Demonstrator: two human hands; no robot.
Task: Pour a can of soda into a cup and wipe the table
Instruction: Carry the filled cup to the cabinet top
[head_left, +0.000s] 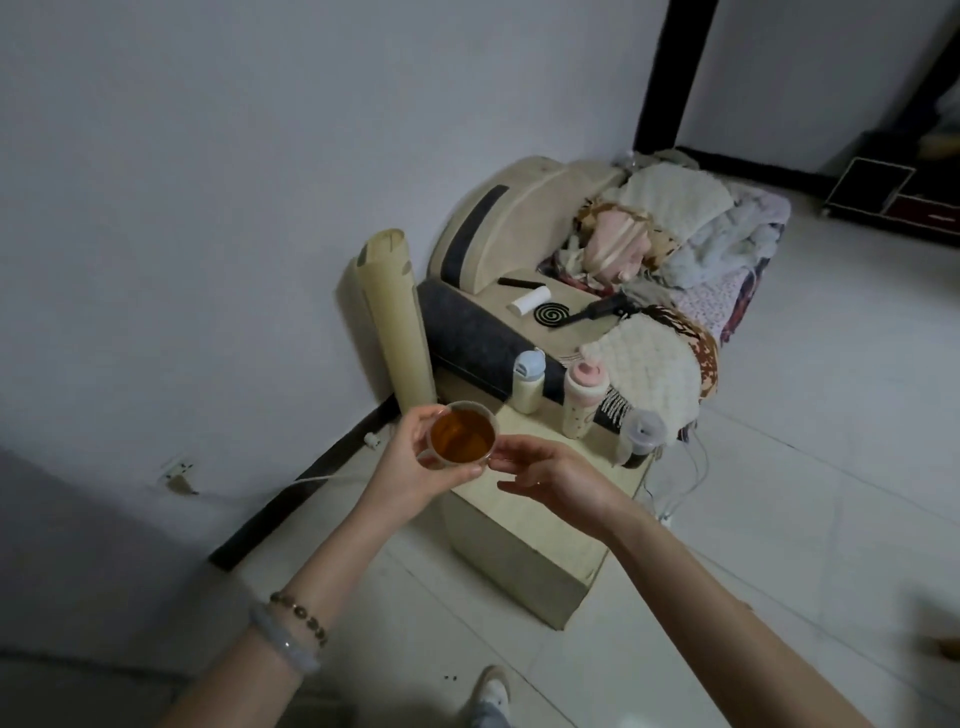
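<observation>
A clear plastic cup (462, 434) filled with amber-brown drink is held upright in the air above the near left corner of a beige table (524, 525). My left hand (410, 462) grips the cup from the left and below. My right hand (550, 470) reaches in from the right, its fingertips touching the cup's right rim, fingers spread. No soda can and no cloth are in view.
On the table stand a blue-capped bottle (529, 382), a pink-capped bottle (584, 397) and a grey-lidded dark cup (641, 434). A rolled mat (397, 322) leans on the wall. Behind lies a sofa (519, 228) piled with clothes. Cables hang at the table's right side.
</observation>
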